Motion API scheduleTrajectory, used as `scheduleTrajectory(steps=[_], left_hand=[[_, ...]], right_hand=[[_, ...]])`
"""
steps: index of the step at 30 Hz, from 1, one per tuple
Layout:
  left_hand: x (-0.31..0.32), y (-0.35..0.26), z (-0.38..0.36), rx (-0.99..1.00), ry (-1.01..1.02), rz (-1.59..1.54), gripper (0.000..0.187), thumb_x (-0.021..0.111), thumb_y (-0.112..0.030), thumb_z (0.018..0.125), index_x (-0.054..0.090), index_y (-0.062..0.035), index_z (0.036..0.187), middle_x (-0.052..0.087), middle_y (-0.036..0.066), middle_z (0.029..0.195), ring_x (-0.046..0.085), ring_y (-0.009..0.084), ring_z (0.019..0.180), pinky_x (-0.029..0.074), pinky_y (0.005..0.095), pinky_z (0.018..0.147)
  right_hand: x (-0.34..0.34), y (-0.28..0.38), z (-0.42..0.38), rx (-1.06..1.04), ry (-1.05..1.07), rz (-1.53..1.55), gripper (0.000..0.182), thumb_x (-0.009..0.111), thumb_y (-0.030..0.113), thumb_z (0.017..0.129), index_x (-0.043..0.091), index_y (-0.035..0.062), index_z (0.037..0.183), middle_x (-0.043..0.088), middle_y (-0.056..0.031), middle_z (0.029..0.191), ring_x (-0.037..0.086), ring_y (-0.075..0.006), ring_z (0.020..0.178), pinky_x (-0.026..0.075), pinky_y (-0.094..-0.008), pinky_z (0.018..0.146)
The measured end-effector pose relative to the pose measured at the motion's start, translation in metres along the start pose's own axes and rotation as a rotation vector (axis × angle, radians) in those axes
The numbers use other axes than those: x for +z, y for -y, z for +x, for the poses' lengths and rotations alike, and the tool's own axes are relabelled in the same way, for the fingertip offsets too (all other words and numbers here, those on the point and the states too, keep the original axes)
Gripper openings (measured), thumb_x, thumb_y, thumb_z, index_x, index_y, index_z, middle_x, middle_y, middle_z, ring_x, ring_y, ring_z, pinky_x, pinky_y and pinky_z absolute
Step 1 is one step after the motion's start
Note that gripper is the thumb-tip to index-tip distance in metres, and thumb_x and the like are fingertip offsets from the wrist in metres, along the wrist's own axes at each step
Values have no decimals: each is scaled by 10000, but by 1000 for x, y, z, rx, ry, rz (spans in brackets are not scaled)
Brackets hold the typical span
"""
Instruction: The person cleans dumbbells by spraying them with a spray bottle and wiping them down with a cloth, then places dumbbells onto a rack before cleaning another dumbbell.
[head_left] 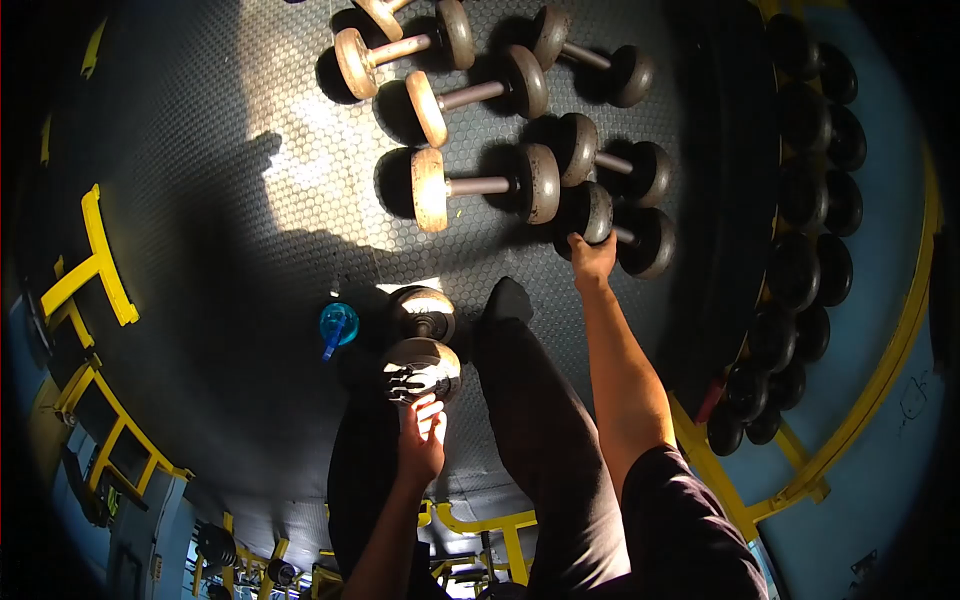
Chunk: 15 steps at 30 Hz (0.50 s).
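Both hands down on dumbbells. Left hand (422, 432) grips a dark dumbbell (421, 345) standing on end by the feet; right hand (592, 260) closes on the handle of a floor dumbbell (617, 228). Judged step: lifting; next needs firm grips. Rubber-mat floor (200, 250), yellow rack (860, 400), blue bottle (338, 325).

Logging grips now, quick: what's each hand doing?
Left hand: gripping the near dumbbell.
Right hand: on a floor dumbbell; grip cannot be told.
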<state>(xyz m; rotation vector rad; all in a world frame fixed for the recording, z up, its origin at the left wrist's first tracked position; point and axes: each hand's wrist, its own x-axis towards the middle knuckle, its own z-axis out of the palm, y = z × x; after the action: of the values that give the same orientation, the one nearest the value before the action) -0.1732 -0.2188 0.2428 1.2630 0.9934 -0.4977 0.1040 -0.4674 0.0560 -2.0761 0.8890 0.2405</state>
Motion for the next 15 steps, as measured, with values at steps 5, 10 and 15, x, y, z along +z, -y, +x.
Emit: scheduleTrajectory(steps=[5, 10, 15], left_hand=[[-3, -19, -11, 56, 23, -9, 353, 496, -8, 961, 430, -13, 1308, 560, 91, 1183, 525, 105, 1040, 426, 246, 911], [-23, -20, -30, -17, 33, -69, 371, 576, -114, 961, 458, -32, 1303, 593, 102, 1168, 587, 136, 993, 489, 287, 861], [-38, -43, -65, -13, -27, 53, 351, 539, -100, 972, 449, -37, 1306, 592, 109, 1172, 582, 142, 1010, 468, 281, 879]], right_hand=[[-52, -8, -4, 77, 160, 29, 660, 724, 67, 654, 517, -25, 1274, 625, -125, 1105, 600, -236, 996, 469, -330, 901], [-139, 42, -20, 252, 501, 236, 493, 658, -30, 688, 570, 3, 1172, 621, -96, 1074, 599, -232, 997, 473, -334, 898], [-150, 87, -89, 147, 825, 268, 429, 706, 70, 794, 575, 13, 1198, 612, -114, 1150, 575, -222, 1074, 454, -345, 956]])
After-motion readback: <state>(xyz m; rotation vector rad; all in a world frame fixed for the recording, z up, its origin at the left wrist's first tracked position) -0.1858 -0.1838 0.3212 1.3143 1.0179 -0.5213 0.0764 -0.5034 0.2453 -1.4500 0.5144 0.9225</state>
